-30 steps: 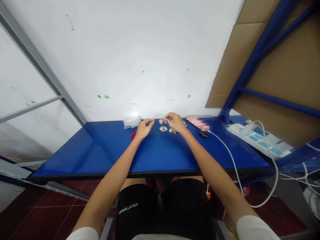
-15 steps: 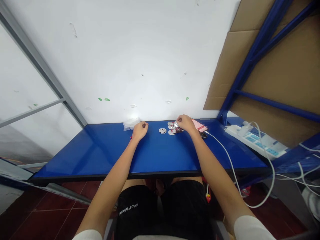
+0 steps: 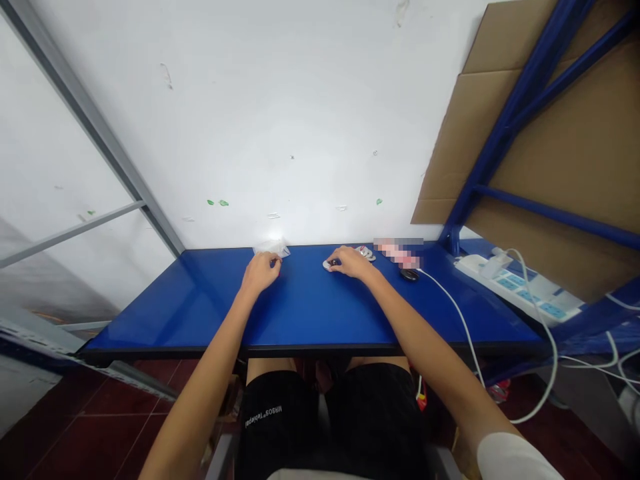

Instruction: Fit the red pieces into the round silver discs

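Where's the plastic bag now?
Head view: the plastic bag lies left of centre at the back of the blue table, just beyond the left hand.

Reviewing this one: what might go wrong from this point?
The right hand has its fingertips at a pale round disc, so it might get nudged aside. The white cable drops over the table's front edge near the right forearm, which could snag it.
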Motion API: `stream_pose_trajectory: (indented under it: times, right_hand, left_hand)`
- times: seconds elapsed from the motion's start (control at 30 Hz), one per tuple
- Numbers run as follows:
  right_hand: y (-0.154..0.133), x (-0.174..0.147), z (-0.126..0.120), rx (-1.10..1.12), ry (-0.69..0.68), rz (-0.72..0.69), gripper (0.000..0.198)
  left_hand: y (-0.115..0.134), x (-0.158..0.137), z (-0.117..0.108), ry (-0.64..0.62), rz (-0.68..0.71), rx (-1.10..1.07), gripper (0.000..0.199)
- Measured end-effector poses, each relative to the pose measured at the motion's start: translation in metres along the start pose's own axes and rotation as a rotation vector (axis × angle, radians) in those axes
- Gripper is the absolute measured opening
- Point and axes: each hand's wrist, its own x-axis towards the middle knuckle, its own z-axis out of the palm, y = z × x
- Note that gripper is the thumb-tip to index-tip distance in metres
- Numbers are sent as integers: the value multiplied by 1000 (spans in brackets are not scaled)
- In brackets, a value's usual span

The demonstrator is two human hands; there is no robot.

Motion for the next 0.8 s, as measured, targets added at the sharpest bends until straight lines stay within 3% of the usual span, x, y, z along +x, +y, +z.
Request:
stream_pose_trajectory:
  times: [0.1, 0.2, 0.47, 0.63, 0.8]
  right_hand:
    - [2, -2, -3, 38, 1, 23, 20]
    - [-1, -3, -5, -1, 37, 68, 26]
    - [-7, 1, -4, -160, 221, 215, 32]
    - [-13, 1, -4, -113, 329, 260, 36]
    - [-16, 1, -4, -27, 389, 250, 32]
  left_hand:
    - [-18, -18, -7, -45, 14, 2, 28]
    - [-26, -26, -6, -59, -6, -1, 31]
    - [-7, -24, 4, -61, 65, 93, 27]
    - [-7, -22, 14, -115, 43, 149, 23]
    - [-10, -23, 16, -24, -17, 89, 17]
